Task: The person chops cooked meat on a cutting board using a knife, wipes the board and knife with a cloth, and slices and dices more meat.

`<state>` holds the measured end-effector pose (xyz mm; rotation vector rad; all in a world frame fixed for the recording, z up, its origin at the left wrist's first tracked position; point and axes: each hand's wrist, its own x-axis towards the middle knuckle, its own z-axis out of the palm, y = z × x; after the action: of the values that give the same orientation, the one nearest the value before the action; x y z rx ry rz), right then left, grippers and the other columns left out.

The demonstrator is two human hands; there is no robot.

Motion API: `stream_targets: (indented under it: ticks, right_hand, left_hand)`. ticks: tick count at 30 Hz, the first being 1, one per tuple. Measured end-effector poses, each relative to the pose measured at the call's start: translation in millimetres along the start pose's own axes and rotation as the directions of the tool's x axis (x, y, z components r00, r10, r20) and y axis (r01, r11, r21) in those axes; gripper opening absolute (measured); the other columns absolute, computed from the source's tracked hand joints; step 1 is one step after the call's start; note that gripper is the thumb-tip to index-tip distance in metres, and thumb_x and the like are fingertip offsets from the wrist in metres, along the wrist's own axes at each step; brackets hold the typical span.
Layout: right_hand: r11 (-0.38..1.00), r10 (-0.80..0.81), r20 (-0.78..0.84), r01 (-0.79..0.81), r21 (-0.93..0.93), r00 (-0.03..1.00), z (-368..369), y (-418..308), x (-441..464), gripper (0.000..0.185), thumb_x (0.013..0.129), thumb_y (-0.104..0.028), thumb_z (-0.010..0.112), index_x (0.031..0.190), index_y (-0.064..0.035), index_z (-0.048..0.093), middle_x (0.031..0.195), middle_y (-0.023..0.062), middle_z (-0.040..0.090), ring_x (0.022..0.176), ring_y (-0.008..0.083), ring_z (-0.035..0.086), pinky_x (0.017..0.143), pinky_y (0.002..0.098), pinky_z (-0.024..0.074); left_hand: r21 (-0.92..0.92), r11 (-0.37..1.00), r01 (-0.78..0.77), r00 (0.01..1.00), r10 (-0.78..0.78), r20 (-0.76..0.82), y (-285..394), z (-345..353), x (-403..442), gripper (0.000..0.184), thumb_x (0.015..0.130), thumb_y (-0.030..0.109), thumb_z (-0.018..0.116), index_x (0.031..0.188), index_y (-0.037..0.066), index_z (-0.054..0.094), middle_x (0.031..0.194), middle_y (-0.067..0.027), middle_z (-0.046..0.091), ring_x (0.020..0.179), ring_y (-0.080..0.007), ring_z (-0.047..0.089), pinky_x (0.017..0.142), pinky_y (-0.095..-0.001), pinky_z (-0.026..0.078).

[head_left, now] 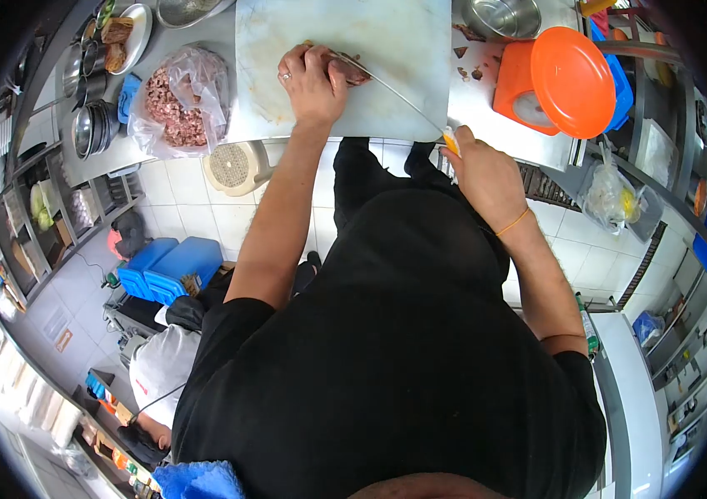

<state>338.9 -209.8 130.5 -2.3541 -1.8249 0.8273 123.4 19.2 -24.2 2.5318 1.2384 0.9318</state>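
Observation:
On the white cutting board (270, 108) lies a piece of dark reddish meat (356, 75). My left hand (313, 81) presses on the meat from its left side, fingers bent and close together, a ring on one finger. My right hand (486, 175) is wrapped round the yellow and white handle of a long knife (403, 98) at the board's lower right corner. The thin blade slants up and left from that hand and reaches the meat beside my left fingers. The fingertips under my left hand are partly hidden.
Left of the board is a plastic bag (178, 104) of chopped meat. An orange scale (520, 87) with an orange plate (574, 81) stands right, below a metal bowl (503, 15). Meat scraps lie beside the board. A person in white (162, 366) is at lower left.

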Motion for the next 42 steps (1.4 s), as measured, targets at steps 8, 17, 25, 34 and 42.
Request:
stream_targets:
  ticks: [8,17,25,34,42]
  right_hand:
    - [0.999,-0.049,0.051,0.049,0.002,0.998,-11.3,-1.3,12.8,0.033,0.106,-0.031,0.064,0.115,-0.0003,0.055,0.078,0.0205,0.073,0.075,0.0397,0.074,0.067,0.0500,0.0575]
    - [0.994,-0.093,0.050,0.096,-0.045,0.994,-7.2,-14.4,47.5,0.028,0.106,-0.028,0.062,0.110,-0.0005,0.056,0.078,0.0199,0.074,0.074,0.0390,0.075,0.066,0.0503,0.0591]
    - [0.989,-0.070,0.082,0.080,-0.121,0.994,-9.7,-2.6,24.2,0.031,0.105,-0.030,0.064,0.112,-0.0011,0.054,0.076,0.0183,0.073,0.068,0.0381,0.074,0.060,0.0482,0.0583]
    - [0.993,-0.073,0.105,0.083,-0.087,0.992,-7.7,-10.3,40.2,0.032,0.106,-0.029,0.063,0.113,0.0003,0.055,0.076,0.0201,0.072,0.069,0.0401,0.073,0.063,0.0504,0.0584]
    - [0.996,-0.047,0.120,0.055,-0.072,0.992,8.8,-7.7,42.7,0.031,0.107,-0.029,0.060,0.115,0.0012,0.054,0.079,0.0216,0.073,0.074,0.0427,0.074,0.068,0.0531,0.0587]
  left_hand:
    - [0.009,1.000,0.008,1.000,-0.008,-0.005,-1.9,1.1,0.1,0.032,0.089,0.019,0.064,0.120,0.010,0.064,0.129,-0.0194,0.057,0.127,-0.0427,0.048,0.111,-0.0585,0.036]
    - [0.040,0.998,0.040,0.999,-0.040,-0.005,-0.7,0.8,0.4,0.031,0.089,0.023,0.063,0.118,0.011,0.065,0.131,-0.0152,0.058,0.126,-0.0421,0.049,0.109,-0.0575,0.038]
    - [0.061,0.997,0.050,0.999,-0.050,-0.007,0.1,0.3,0.6,0.033,0.088,0.024,0.063,0.119,0.013,0.064,0.131,-0.0143,0.058,0.126,-0.0411,0.050,0.108,-0.0572,0.038]
    - [0.081,0.996,0.041,0.999,-0.041,-0.008,3.3,-2.4,2.4,0.035,0.090,0.022,0.061,0.123,0.011,0.063,0.130,-0.0186,0.058,0.126,-0.0420,0.050,0.110,-0.0577,0.037]
    - [0.113,0.991,0.071,0.997,-0.073,0.011,4.6,-2.6,1.5,0.033,0.090,0.022,0.061,0.121,0.011,0.064,0.131,-0.0172,0.058,0.126,-0.0414,0.050,0.110,-0.0570,0.037]
